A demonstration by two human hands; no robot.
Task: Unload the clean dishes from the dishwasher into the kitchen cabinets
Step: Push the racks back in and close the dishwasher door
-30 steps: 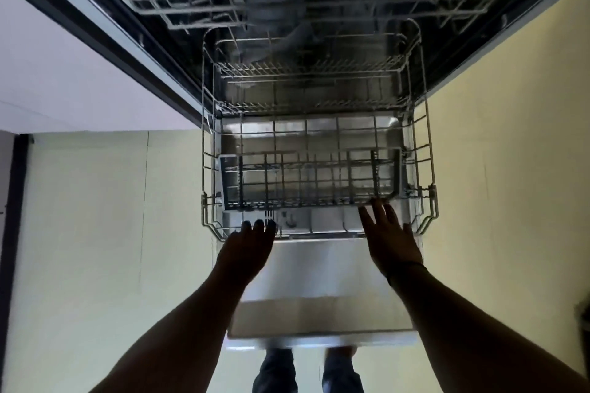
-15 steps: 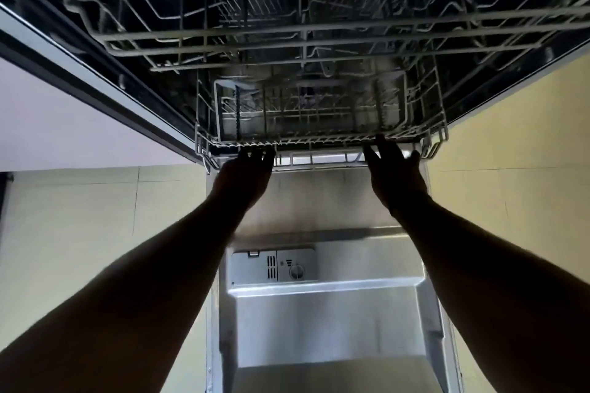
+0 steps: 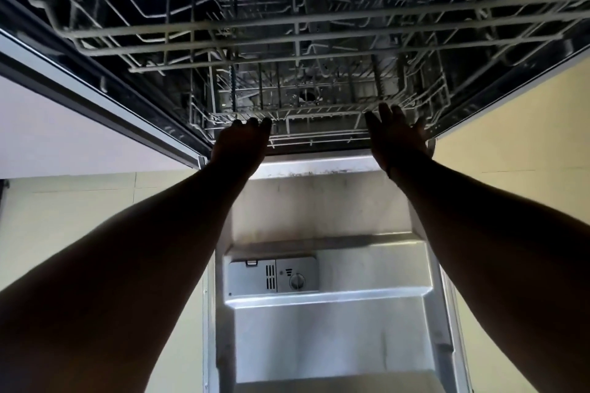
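The dishwasher stands open with its steel door (image 3: 322, 207) folded down toward me. The lower wire rack (image 3: 319, 115) sits inside the tub and looks empty of dishes. Above it the upper wire rack (image 3: 297, 32) is also inside and bare. My left hand (image 3: 241, 143) rests against the lower rack's front rim at the left, fingers bent against the wire. My right hand (image 3: 397, 134) is flat against the front rim at the right, fingers spread. Neither hand holds a dish.
The detergent dispenser (image 3: 273, 274) sits in the door's inner panel. Pale floor tiles (image 3: 64, 217) lie on both sides of the door. A white cabinet front (image 3: 64, 137) flanks the dishwasher on the left.
Both hands moved forward with the lower rack, which slid from fully pulled out over the door to inside the tub. The door's inner panel is now uncovered.
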